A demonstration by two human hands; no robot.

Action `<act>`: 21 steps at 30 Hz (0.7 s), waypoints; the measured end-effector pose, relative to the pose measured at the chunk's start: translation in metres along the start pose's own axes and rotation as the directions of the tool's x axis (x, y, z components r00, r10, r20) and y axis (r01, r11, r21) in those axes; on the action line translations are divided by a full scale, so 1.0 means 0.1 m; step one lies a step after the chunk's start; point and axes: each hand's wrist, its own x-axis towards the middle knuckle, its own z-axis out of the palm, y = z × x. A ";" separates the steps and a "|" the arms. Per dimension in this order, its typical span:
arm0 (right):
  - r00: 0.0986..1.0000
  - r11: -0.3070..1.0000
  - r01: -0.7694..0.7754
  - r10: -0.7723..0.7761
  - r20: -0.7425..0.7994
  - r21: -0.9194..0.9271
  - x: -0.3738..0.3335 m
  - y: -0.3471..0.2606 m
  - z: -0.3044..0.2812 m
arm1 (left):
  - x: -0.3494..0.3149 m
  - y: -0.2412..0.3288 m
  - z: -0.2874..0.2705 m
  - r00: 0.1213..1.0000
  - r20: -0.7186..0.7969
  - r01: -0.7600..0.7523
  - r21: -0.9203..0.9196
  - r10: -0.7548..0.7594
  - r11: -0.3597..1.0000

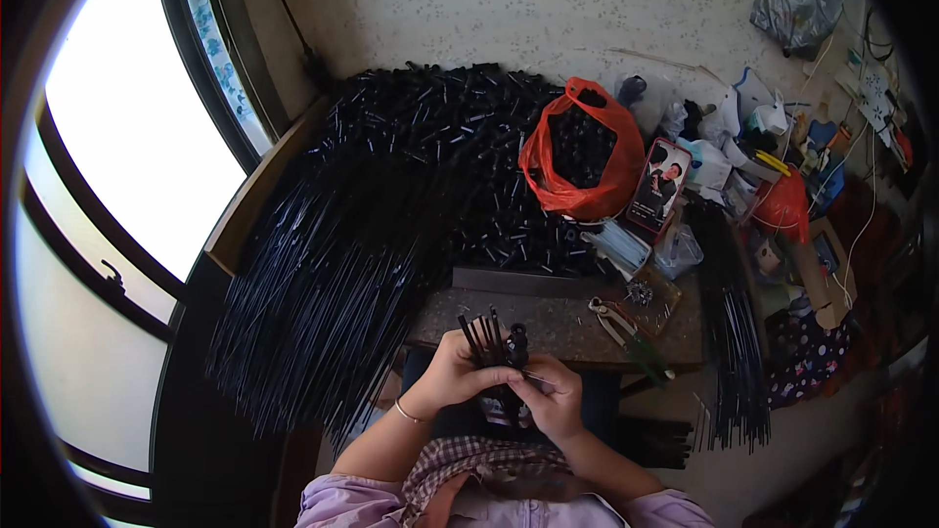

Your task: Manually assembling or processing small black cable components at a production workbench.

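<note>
Close to my body, my left hand (456,370) is closed around a bundle of thin black rods (481,334) whose ends stick up above the fingers. A short black piece with a round, ring-like end (516,337) stands beside these rods. Against it comes my right hand (553,397), thumb and fingers pinched together, with a thin, light-coloured sliver at the fingertips, too small to name. Both thumbs nearly meet. Just beyond the hands is the front edge of a worn worktable (548,318).
Long black rods (313,293) hang over the table's left side; small black tubular parts (421,117) heap behind. A red plastic bag (631,152) holds more. A phone (657,186), pliers (626,330) and another rod bundle (729,332) lie right.
</note>
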 end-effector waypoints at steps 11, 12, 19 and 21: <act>0.887 0.933 -0.266 0.139 0.441 0.242 0.16 0.04 -0.17 | -0.08 -0.12 -0.06 0.974 0.223 0.113 -0.390 -0.025 0.914; 0.950 0.927 -0.255 0.187 0.250 0.276 0.17 0.04 -0.15 | -0.05 -0.12 -0.08 0.969 0.229 0.129 -0.142 -0.095 0.981; 0.998 0.971 0.012 -0.027 -0.056 -0.240 0.08 0.10 -0.03 | -0.10 -0.11 0.22 0.988 -0.102 0.138 0.273 -0.114 0.952; 0.988 0.969 0.082 -0.110 -0.112 -0.235 0.10 0.07 -0.01 | -0.09 -0.11 0.23 0.983 -0.082 0.182 0.225 -0.167 0.957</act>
